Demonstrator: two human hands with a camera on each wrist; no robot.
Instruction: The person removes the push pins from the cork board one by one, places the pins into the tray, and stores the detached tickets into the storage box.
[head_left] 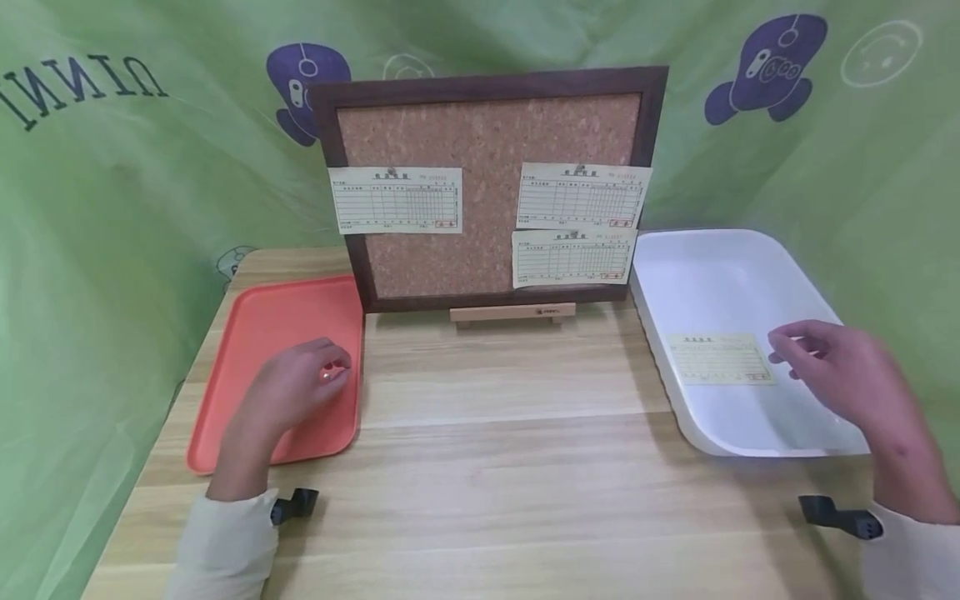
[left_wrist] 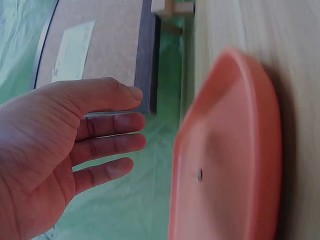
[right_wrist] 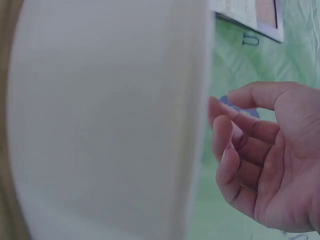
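Observation:
My left hand [head_left: 300, 383] hovers over the red tray [head_left: 292, 308], its fingers loosely bent with nothing between them. A small shiny pin [left_wrist: 200, 174] lies in that tray, beneath the hand. On the other side, my right hand [head_left: 843, 367] hangs above the white tray [head_left: 731, 267], fingers loosely curled around nothing. Just left of its fingertips a pale yellow printed slip [head_left: 720, 358] lies flat in the white tray. Three similar slips hang on the cork board [head_left: 480, 133]: one slip [head_left: 397, 200] at left, an upper slip [head_left: 583, 197] and a lower slip [head_left: 573, 258] at right.
The dark-framed board leans back on a small wooden stand [head_left: 513, 313] at the rear of the wooden table [head_left: 495, 433]. Behind it hangs a green printed cloth [head_left: 187, 175]. Each wrist carries a black camera mount, such as the left mount [head_left: 295, 505].

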